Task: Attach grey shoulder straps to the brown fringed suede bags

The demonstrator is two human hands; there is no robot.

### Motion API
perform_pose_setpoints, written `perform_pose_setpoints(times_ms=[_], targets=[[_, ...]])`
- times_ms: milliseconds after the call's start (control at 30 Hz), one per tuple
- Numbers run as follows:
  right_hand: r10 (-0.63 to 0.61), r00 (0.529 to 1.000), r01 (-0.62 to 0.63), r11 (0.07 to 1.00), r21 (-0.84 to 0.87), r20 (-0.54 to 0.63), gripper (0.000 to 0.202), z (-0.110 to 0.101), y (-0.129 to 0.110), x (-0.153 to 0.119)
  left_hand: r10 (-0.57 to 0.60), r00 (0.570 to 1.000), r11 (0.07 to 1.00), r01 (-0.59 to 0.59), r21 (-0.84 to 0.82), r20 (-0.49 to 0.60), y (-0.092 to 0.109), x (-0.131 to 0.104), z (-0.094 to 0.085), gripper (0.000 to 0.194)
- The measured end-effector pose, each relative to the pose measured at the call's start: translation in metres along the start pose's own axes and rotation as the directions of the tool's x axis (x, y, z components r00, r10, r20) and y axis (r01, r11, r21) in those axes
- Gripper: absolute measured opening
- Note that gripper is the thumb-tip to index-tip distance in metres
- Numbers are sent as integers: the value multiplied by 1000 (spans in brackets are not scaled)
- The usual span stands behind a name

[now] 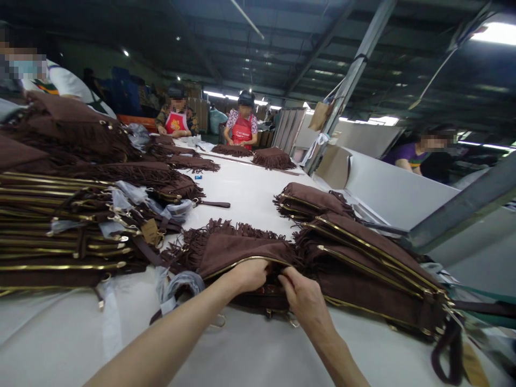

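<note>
A dark brown fringed bag (245,248) lies on the table in front of me, its gold-toothed zip open toward me and its fringe pointing away. At the mouth of this bag, my left hand (252,274) is closed, with its fingertips partly hidden inside the opening. My right hand (304,295) pinches the edge of the opening on the right side. The two hands are a short gap apart. Metal clips hang below the bag's near edge, and a plastic-wrapped strap (183,282) lies to its left.
A tall stack of brown bags (60,236) with gold zips fills the left. Another pile of bags (371,263) stands close on the right. More fringed bags (274,158) lie farther along the white table (242,188). Several people work around it. A metal post (355,70) rises at the right.
</note>
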State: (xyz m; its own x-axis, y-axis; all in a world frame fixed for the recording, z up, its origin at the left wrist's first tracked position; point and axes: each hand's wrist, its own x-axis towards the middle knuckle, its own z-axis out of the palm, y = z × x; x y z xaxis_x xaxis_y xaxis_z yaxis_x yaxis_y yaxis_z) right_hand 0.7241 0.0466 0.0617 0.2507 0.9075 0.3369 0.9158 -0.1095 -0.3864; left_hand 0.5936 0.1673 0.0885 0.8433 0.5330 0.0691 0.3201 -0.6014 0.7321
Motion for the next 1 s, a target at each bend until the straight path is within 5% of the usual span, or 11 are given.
perform_pose_setpoints(times_ms=[167,267,367,467,567,667,800,1000], targets=[[-195,977,210,951,228,-87,24,6,-2,-1,16,995,998,-10,-62,98,12,-17,-24,15],[-201,971,227,943,242,-128,25,11,-5,-2,0,993,998,7,-59,121,23,-35,-40,12],[-173,969,212,950,231,-176,25,13,-3,-4,-4,994,984,-16,178,111,31,-75,-53,13],[-175,965,222,941,254,-194,24,14,-1,-7,25,997,816,-61,574,71,17,-124,-52,32],[-157,965,217,927,306,-210,24,15,0,-7,153,988,699,-128,703,28,-16,-154,-41,7],[-120,974,187,906,381,-193,24,16,1,-6,293,948,787,-166,594,-122,-37,-157,-35,23],[-57,988,121,867,483,-144,24,21,5,-4,85,931,967,9,256,-354,-17,-133,-39,26],[-58,994,98,829,550,-90,20,18,3,-5,-104,938,991,69,-116,-329,19,-87,-33,31]])
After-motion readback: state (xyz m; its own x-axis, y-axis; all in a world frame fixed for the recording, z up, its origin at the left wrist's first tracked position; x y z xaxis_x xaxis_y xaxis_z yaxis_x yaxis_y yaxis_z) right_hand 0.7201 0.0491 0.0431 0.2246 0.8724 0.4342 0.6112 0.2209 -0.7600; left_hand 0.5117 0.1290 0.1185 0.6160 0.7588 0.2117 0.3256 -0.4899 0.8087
